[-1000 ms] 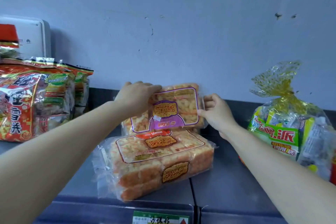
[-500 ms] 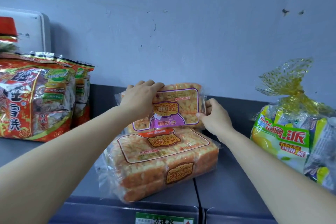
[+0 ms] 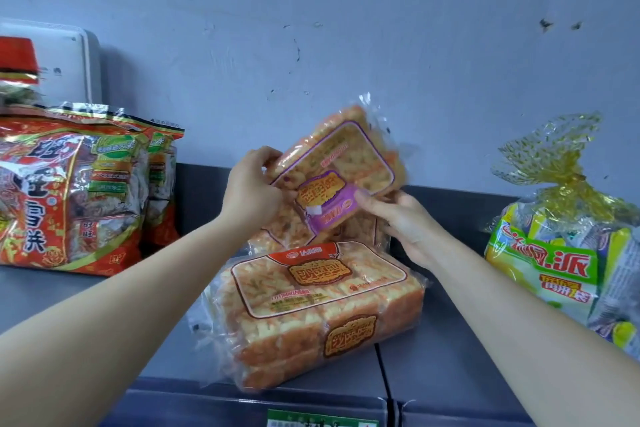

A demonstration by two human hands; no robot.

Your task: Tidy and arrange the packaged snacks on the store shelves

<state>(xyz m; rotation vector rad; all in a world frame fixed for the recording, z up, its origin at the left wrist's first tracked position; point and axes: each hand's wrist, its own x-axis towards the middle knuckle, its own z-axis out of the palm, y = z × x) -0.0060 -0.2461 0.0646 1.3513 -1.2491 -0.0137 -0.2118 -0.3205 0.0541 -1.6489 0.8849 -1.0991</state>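
Note:
A clear snack pack with a purple label [image 3: 341,166] is lifted and tilted above the shelf, its right end raised toward the wall. My left hand [image 3: 254,189] grips its left edge and my right hand [image 3: 398,218] holds its lower right side, thumb on the purple label. Below them an orange-labelled pack of the same snack [image 3: 318,308] lies flat near the shelf's front edge. Another clear pack [image 3: 287,236] stands behind it, mostly hidden.
Large red snack bags [image 3: 72,194] stand at the left on the grey shelf [image 3: 443,364], with a white box [image 3: 69,59] behind them. A yellow-green bag tied with gold wrap [image 3: 561,253] sits at the right. A green price tag [image 3: 322,421] hangs on the front edge.
The purple-labelled pack has been lifted off the stack and tilted, its right end now higher. My right hand has shifted from its right edge to underneath, thumb on the label.

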